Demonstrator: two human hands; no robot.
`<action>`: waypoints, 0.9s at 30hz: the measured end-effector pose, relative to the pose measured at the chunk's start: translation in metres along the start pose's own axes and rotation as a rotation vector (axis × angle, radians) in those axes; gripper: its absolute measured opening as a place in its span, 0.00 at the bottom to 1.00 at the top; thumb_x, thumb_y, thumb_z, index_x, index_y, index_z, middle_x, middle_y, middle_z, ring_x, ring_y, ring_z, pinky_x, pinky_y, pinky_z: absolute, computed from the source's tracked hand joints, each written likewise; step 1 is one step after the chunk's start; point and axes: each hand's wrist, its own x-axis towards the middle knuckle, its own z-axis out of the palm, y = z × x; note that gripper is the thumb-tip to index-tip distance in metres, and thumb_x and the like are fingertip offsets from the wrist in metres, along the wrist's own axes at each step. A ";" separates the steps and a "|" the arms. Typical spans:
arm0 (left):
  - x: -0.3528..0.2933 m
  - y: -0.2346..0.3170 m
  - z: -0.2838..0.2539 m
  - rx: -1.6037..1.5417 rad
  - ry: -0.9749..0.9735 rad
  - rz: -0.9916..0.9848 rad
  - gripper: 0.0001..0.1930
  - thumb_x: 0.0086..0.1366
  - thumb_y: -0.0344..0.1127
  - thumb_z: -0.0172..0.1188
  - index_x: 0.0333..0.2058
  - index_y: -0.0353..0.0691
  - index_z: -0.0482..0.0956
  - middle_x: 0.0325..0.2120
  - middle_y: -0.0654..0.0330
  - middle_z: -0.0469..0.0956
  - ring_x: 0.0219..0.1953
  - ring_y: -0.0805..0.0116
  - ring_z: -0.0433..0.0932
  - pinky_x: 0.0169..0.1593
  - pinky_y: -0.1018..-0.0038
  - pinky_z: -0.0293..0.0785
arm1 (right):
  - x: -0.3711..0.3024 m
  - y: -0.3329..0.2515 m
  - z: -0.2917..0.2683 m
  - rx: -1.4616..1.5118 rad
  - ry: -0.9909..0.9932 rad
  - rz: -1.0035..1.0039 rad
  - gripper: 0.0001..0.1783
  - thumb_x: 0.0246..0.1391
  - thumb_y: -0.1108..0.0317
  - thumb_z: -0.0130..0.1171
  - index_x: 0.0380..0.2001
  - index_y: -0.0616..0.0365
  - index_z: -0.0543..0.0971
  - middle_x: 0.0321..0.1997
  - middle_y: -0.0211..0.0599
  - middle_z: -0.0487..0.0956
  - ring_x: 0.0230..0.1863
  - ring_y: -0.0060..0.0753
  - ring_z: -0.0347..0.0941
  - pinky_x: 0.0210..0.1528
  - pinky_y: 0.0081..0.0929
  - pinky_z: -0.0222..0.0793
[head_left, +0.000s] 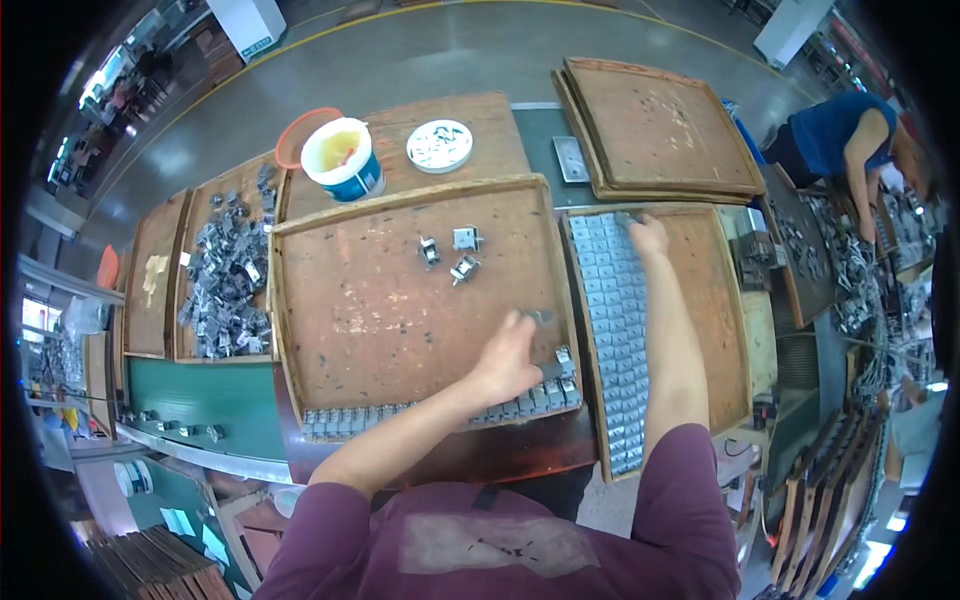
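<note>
My left hand is over the right part of the middle wooden tray. Its fingers close on a small grey metal part, blurred at the fingertips. Along the near edge of this tray runs a row of boxy metal parts, one more standing behind the row's right end. Three loose parts lie farther back. At the far end of the right wooden tray, my right hand pinches a small metal block beside tightly packed rows of similar blocks.
Left of the middle tray, another tray holds a heap of metal parts. Behind stand a white-and-blue bucket and a round white dish with small pieces. Stacked trays sit at the back right. A co-worker bends over parts at far right.
</note>
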 end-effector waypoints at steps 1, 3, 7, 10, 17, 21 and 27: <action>-0.001 -0.003 -0.013 0.108 0.251 0.208 0.24 0.51 0.29 0.66 0.48 0.38 0.73 0.42 0.43 0.71 0.45 0.40 0.73 0.50 0.57 0.73 | 0.004 -0.012 0.012 0.029 0.052 -0.025 0.29 0.50 0.46 0.60 0.50 0.51 0.83 0.54 0.47 0.81 0.59 0.51 0.75 0.61 0.41 0.67; 0.005 -0.027 -0.047 0.510 0.459 0.156 0.20 0.51 0.31 0.68 0.42 0.37 0.74 0.42 0.45 0.73 0.45 0.45 0.76 0.48 0.55 0.74 | 0.022 -0.002 0.026 0.127 0.190 -0.057 0.25 0.48 0.57 0.62 0.47 0.61 0.82 0.46 0.50 0.84 0.49 0.49 0.80 0.53 0.38 0.70; 0.031 -0.041 -0.080 0.584 0.418 -0.144 0.13 0.51 0.33 0.67 0.35 0.39 0.76 0.37 0.49 0.77 0.38 0.48 0.80 0.40 0.56 0.77 | -0.005 -0.005 0.010 0.454 0.249 -0.088 0.20 0.51 0.66 0.59 0.47 0.62 0.80 0.33 0.41 0.81 0.34 0.34 0.77 0.36 0.31 0.71; 0.047 -0.045 -0.072 0.596 0.269 -0.234 0.13 0.52 0.38 0.66 0.34 0.39 0.76 0.35 0.50 0.78 0.38 0.49 0.81 0.39 0.54 0.78 | -0.072 -0.028 -0.013 0.946 0.105 -0.086 0.15 0.53 0.70 0.63 0.45 0.56 0.81 0.39 0.41 0.83 0.37 0.34 0.80 0.35 0.29 0.75; 0.023 -0.067 -0.046 -0.719 0.222 -0.183 0.13 0.59 0.32 0.62 0.42 0.42 0.72 0.36 0.56 0.79 0.33 0.59 0.82 0.33 0.62 0.77 | -0.226 -0.024 -0.035 1.149 -0.192 -0.338 0.16 0.56 0.74 0.64 0.48 0.61 0.77 0.36 0.34 0.80 0.28 0.26 0.75 0.28 0.24 0.70; -0.031 -0.028 -0.053 -1.291 -0.026 -0.305 0.18 0.64 0.30 0.62 0.52 0.45 0.71 0.36 0.59 0.79 0.29 0.68 0.79 0.28 0.73 0.72 | -0.282 -0.020 -0.033 1.221 -0.278 -0.278 0.15 0.57 0.75 0.63 0.48 0.61 0.77 0.37 0.34 0.80 0.30 0.27 0.77 0.31 0.25 0.75; -0.086 0.002 -0.053 -1.448 -0.116 -0.194 0.27 0.68 0.38 0.62 0.64 0.44 0.66 0.35 0.59 0.77 0.24 0.74 0.71 0.24 0.77 0.63 | -0.333 -0.013 -0.021 1.209 -0.336 -0.239 0.13 0.56 0.75 0.64 0.45 0.59 0.79 0.33 0.32 0.81 0.29 0.27 0.79 0.28 0.24 0.79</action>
